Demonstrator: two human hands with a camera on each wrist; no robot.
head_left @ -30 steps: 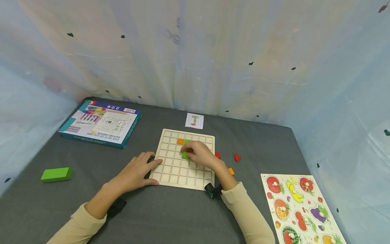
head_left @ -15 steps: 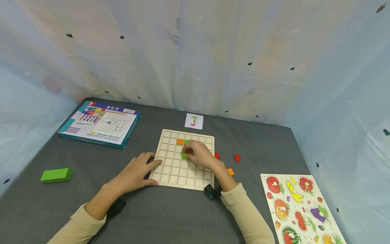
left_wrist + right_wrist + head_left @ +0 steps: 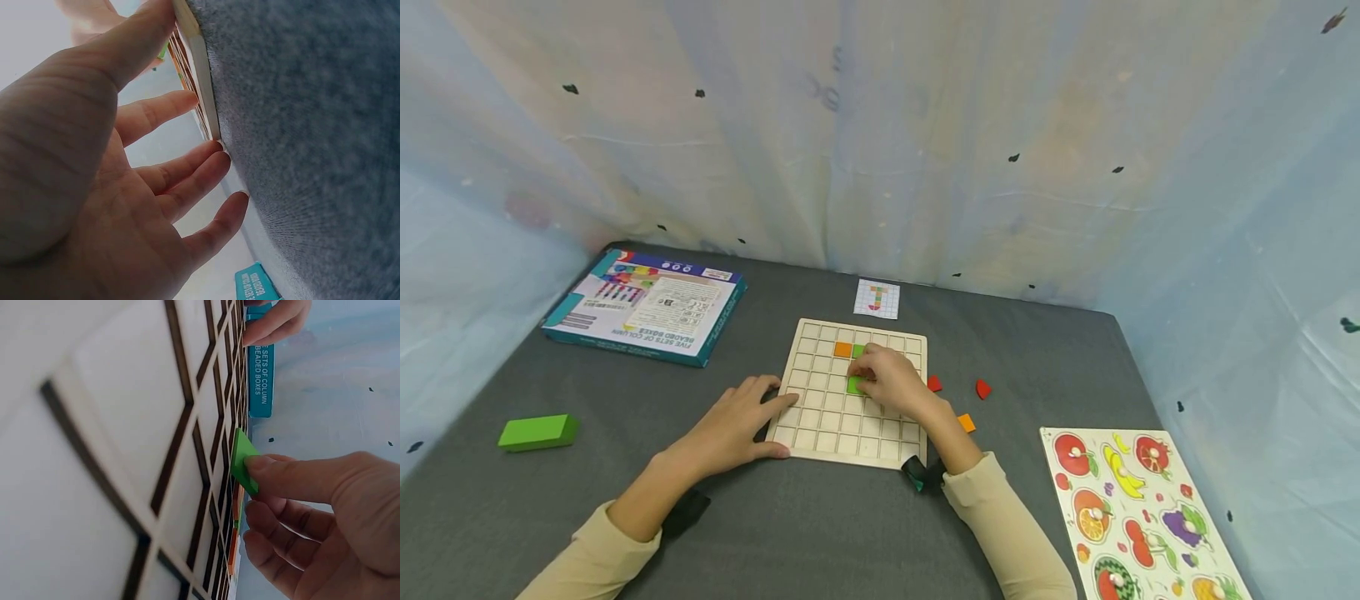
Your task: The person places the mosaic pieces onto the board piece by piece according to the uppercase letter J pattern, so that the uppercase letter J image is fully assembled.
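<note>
A wooden grid board (image 3: 820, 418) lies flat in the middle of the table. My left hand (image 3: 733, 427) rests at its left edge, fingers spread, thumb by the near corner and index finger on the rim. Over the board, my right hand (image 3: 891, 381) pinches a green square tile (image 3: 244, 464) between thumb and fingers. That tile is tilted against the grid; whether it sits in a cell I cannot tell. An orange square tile (image 3: 843, 350) and another green tile (image 3: 859, 351) lie in the upper rows. Right-hand fingers hide the cells between.
Right of the board lie two red pieces, one squarish (image 3: 934, 383) and one rounded (image 3: 982, 389), plus an orange tile (image 3: 966, 422). Behind stands a small pattern card (image 3: 888, 310). A beaded-boxes carton (image 3: 647, 304), a green block (image 3: 537, 432) and a fruit puzzle (image 3: 1116, 479) lie farther out.
The right hand stays over the same cells with the green tile, its fingers shifting only slightly. The left hand has not moved.
</note>
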